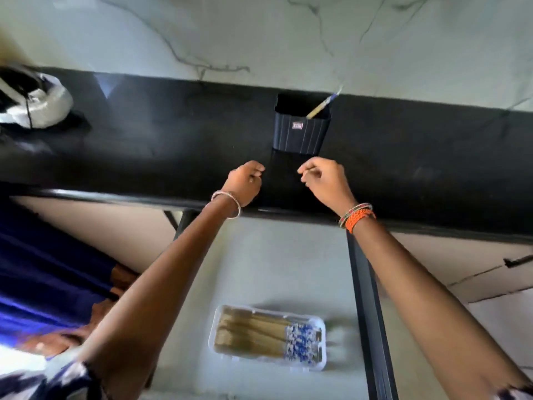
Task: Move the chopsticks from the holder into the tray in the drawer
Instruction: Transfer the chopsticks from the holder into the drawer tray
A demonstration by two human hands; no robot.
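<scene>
A dark ribbed holder (pixel 300 131) stands on the black counter (pixel 144 134) against the marble wall. One chopstick (pixel 322 103) with a blue-white end leans out of it to the right. Below, in the open drawer (pixel 259 261), a clear plastic tray (pixel 266 337) holds several chopsticks lying side by side, patterned ends to the right. My left hand (pixel 245 180) and my right hand (pixel 324 180) hover over the counter's front, just in front of the holder, fingers loosely curled, nothing visible in either.
A white and black object (pixel 34 99) lies on the counter at the far left. A dark drawer rail (pixel 369 313) runs along the drawer's right side. Blue cloth (pixel 43 278) hangs at the lower left.
</scene>
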